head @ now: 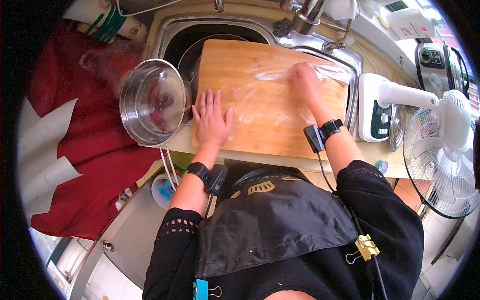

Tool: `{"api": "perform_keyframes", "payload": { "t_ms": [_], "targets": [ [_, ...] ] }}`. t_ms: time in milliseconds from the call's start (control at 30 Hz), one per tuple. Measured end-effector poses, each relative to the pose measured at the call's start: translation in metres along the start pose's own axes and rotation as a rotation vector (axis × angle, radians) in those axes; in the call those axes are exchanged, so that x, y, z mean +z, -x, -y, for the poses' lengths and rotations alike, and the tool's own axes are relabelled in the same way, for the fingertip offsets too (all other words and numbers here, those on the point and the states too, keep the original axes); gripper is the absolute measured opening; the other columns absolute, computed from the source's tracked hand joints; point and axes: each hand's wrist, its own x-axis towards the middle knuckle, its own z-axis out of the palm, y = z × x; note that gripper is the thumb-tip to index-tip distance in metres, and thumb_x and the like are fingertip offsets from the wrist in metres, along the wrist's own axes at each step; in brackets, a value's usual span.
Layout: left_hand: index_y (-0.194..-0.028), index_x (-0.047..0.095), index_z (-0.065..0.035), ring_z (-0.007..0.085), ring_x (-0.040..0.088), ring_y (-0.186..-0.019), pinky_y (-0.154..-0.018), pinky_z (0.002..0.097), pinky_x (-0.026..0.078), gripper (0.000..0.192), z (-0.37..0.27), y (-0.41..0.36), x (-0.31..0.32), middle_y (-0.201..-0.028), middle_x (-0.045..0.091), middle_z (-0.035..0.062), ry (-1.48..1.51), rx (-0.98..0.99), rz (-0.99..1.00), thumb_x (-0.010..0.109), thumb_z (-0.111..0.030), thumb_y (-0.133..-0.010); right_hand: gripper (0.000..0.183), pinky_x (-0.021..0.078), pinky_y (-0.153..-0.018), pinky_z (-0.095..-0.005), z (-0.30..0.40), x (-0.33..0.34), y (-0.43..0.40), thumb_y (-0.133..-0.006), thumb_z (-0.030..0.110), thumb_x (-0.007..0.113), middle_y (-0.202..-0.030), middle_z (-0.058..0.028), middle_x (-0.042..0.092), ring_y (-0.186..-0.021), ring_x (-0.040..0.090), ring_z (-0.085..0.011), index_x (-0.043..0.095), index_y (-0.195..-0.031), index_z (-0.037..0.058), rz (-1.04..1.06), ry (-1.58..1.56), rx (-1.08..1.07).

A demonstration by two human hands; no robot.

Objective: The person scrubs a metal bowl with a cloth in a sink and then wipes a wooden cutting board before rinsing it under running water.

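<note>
A large wooden cutting board (262,108) lies across the sink (165,33), with whitish wet streaks on its surface. My left hand (213,120) rests flat on the board's left part, fingers spread, holding nothing. My right hand (305,80) is on the upper right part of the board, its fingers curled down and slightly blurred. A crumpled whitish streak or thin cloth (332,73) shows beside its knuckles; what it is, and whether the fingers hold anything, cannot be told. A stainless steel pot (150,108) with a long wire handle stands left of the board.
A faucet (309,18) and a dark scouring pad (283,28) are behind the board. At the right stand a white electric fan (446,150), a metal lid (397,127) and a silver and black appliance (435,67). A red cloth (93,150) hangs at the left.
</note>
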Motion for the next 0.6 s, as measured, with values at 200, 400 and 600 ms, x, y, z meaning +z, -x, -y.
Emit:
{"api": "perform_keyframes", "payload": {
  "t_ms": [200,400,600],
  "targets": [
    [-0.146,0.037,-0.0113,0.0301,0.025,-0.144,-0.115,0.0586,0.016,0.063,-0.001,-0.002,0.000,-0.154,0.032,0.0118,0.001,-0.001,0.004,0.052,-0.039,-0.092,0.013,0.0478,-0.081,-0.0453,0.003,0.003,-0.006,-0.088,0.014,0.058,-0.092,-0.0183,0.063,-0.090,0.059,-0.0387,0.065,-0.089,0.0024,0.123,0.077,0.003],
    [-0.146,0.037,-0.0115,0.0305,0.025,-0.144,-0.115,0.0584,0.016,0.063,0.001,-0.001,0.001,-0.154,0.033,0.0125,0.002,-0.004,0.007,0.052,-0.039,-0.092,0.010,0.0480,-0.078,-0.0466,-0.010,0.006,-0.011,-0.089,0.012,0.057,-0.090,-0.0201,0.062,-0.088,0.060,-0.0389,0.062,-0.090,0.0031,-0.014,0.073,0.074],
    [-0.147,0.037,-0.0107,0.0306,0.025,-0.144,-0.115,0.0580,0.014,0.064,0.002,0.000,0.000,-0.154,0.033,0.0134,0.014,-0.010,0.016,0.052,-0.040,-0.092,0.019,0.0506,-0.078,-0.0434,-0.008,0.002,-0.067,-0.091,0.017,0.059,-0.089,-0.0210,0.064,-0.088,0.063,-0.0395,0.058,-0.106,0.0060,-0.037,-0.124,0.070]
  ]
}}
